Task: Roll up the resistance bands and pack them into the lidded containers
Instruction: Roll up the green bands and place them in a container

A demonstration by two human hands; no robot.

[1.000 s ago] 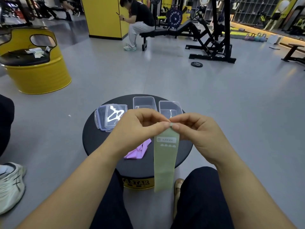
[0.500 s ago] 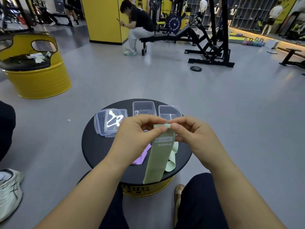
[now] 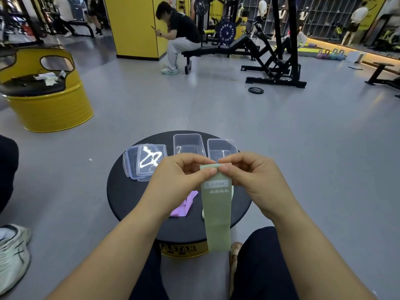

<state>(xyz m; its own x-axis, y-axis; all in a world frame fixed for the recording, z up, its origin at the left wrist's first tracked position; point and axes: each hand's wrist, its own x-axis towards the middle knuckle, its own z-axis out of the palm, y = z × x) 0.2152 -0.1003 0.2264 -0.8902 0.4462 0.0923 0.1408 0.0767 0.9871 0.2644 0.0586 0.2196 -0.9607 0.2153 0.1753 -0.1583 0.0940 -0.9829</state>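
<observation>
Surface: round black table (image 3: pixel 129 195), grey gym floor (image 3: pixel 303 148).
Count: two boxes (image 3: pixel 189 146), one purple band (image 3: pixel 184 205).
My fingers: left hand (image 3: pixel 179 180) and right hand (image 3: pixel 252 176) pinch the green band (image 3: pixel 216 215) by its top.

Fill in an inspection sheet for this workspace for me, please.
Surface: round black table top, carrying the job's things.
Job's things: green band hangs mostly unrolled from both hands; purple band lies on the table; left container and right container stand open; lids stacked left of them.
Clutter: weight plate on the floor.
Grips: left hand and right hand pinch the green band's top edge.
Cables: nothing seen.
Surroundings: gym; yellow drum at left, person seated on a bench.
</observation>
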